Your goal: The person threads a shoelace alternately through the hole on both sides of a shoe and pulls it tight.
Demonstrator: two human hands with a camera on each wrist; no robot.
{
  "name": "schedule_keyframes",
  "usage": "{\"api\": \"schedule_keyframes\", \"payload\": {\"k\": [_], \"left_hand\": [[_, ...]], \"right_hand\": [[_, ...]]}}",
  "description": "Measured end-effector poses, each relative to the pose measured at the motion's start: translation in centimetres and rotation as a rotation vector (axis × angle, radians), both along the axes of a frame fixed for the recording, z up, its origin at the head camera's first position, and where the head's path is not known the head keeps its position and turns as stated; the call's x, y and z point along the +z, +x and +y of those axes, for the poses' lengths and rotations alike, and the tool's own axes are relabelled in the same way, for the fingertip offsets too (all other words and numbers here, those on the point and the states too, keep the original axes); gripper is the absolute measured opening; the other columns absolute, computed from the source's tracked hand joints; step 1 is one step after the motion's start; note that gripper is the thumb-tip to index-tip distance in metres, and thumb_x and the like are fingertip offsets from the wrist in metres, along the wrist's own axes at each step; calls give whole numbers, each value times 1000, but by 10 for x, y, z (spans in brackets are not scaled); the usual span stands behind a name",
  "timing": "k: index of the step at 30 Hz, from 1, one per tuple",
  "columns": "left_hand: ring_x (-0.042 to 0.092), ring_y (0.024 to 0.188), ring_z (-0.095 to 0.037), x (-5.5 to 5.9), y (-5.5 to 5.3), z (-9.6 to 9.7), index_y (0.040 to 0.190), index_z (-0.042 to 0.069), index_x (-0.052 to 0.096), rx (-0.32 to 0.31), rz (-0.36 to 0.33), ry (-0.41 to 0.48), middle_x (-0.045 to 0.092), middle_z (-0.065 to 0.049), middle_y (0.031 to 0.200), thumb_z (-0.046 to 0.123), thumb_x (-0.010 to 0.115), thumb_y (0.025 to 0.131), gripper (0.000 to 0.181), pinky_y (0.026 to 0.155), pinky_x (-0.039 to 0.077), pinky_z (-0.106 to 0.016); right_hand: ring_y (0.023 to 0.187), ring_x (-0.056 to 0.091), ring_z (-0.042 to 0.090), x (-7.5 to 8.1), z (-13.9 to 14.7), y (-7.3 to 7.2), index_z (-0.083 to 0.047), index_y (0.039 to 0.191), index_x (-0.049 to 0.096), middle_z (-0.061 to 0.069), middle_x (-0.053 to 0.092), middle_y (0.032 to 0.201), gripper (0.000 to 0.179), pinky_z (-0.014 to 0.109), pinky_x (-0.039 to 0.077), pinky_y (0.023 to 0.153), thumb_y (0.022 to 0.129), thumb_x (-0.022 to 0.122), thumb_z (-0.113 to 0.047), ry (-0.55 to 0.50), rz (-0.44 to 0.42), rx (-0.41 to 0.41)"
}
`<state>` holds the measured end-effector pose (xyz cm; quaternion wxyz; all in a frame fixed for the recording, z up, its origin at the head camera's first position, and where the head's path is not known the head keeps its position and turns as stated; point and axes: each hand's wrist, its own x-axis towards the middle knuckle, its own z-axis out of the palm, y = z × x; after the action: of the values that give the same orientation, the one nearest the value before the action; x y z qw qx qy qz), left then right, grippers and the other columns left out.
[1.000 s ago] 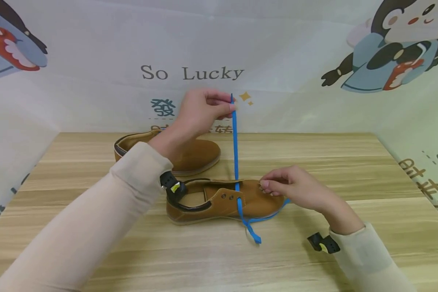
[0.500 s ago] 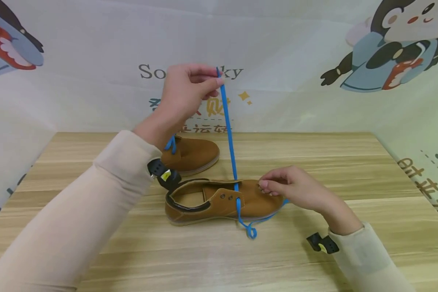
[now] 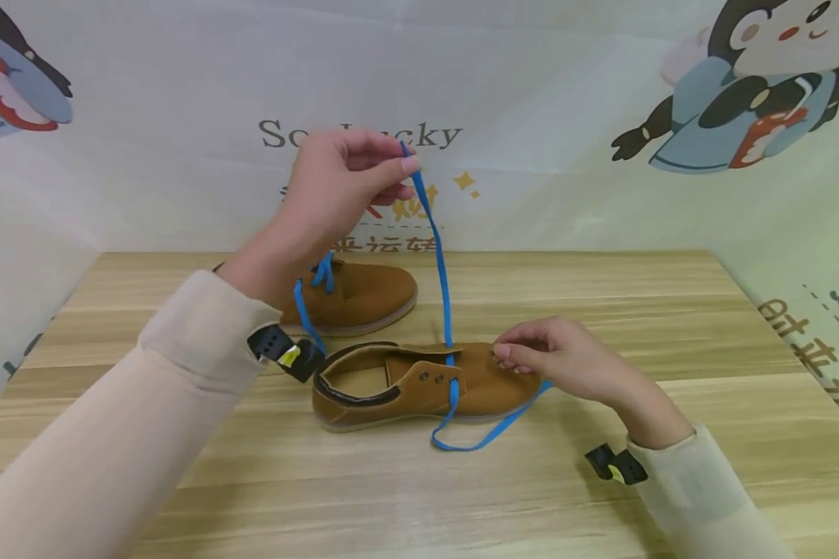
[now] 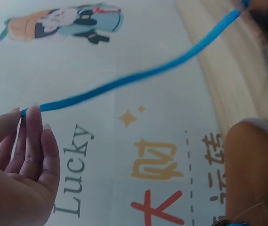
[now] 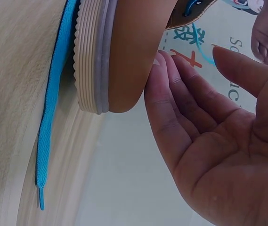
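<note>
A brown shoe lies on the table, its toe to the right and its tongue side showing eyelets. A blue shoelace runs up from one eyelet area to my left hand, which pinches it near its end, high above the shoe. In the left wrist view the same shoelace stretches from the thumb and fingertips toward the shoe. My right hand rests with its fingertips on the shoe's toe. From the right wrist view, those fingers lie extended against the toe, thumb apart.
Behind stands a second brown shoe with its own blue lace, partly hidden by my left arm. The laced shoe's other lace end lies on the wooden table. A printed cloth backs the table.
My left hand has risen and moved left, drawing the lace up; the lace now bows slightly. The loose lower part has uncurled into a wider loop. My right hand stays on the toe.
</note>
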<state>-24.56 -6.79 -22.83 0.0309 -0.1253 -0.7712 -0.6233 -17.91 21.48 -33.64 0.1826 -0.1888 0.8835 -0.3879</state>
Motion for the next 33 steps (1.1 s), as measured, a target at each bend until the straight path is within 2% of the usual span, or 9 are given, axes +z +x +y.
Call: {"api": "schedule_keyframes", "payload": {"k": [3,7,11,14,16,21,26,30,33], "left_hand": [[64,70,-11,-9,9,-1,106,8,74,-14,36,-49,74,-1,101,23,73,95,19,70,55,-23],[54,59,-10,-20,17,2,103,7,78,-37,49,-47,74,3,95,22,76,92,19,61,51,-24],[65,61,-9,-30,26,5,105,3,79,-85,41,-16,76,9,87,19,78,90,22,63,56,-26],[72,67,-15,-37,35,9,105,3,79,-124,46,-6,78,5,87,17,77,90,20,65,59,-30],[73,72,-17,-42,40,11,103,6,80,-139,51,-34,78,1,88,18,77,90,18,66,58,-29],[73,81,-13,-54,57,18,100,12,81,-159,88,-170,79,-2,91,19,78,90,12,71,57,-25],[74,83,-8,-66,74,25,98,11,82,-188,161,-271,80,-2,97,13,77,90,9,72,59,-24],[73,81,-9,-72,84,29,97,8,81,-204,223,-279,80,-3,96,7,76,89,10,70,59,-24],[74,83,-10,-75,89,30,99,8,81,-207,231,-267,80,-3,96,6,76,89,11,72,59,-23]], "right_hand": [[86,62,18,0,0,-1,-3,112,72,5,71,96,25,27,55,77,104,57,-21,2,5,2],[86,62,18,0,0,-1,-4,112,73,5,71,95,25,27,54,77,104,57,-21,4,5,-4],[84,61,18,0,0,-1,-4,110,73,5,70,93,23,26,54,75,104,58,-21,4,3,-11],[84,62,18,0,-1,0,-5,108,73,5,70,92,23,26,54,75,104,58,-21,1,12,-19],[84,64,17,1,-1,1,-4,109,73,6,71,94,24,26,55,76,104,58,-23,-18,13,-28],[85,70,20,3,-8,7,-4,109,74,10,75,99,32,31,60,78,105,55,-30,-131,-12,-69],[78,70,22,11,-22,19,3,106,72,11,75,96,37,34,61,72,107,51,-28,-316,-65,-104],[74,68,17,14,-31,27,10,107,69,5,74,93,38,33,60,67,107,52,-23,-424,-119,-91],[75,66,14,13,-34,29,13,112,66,2,74,94,39,32,59,64,106,52,-23,-471,-171,-86]]}}
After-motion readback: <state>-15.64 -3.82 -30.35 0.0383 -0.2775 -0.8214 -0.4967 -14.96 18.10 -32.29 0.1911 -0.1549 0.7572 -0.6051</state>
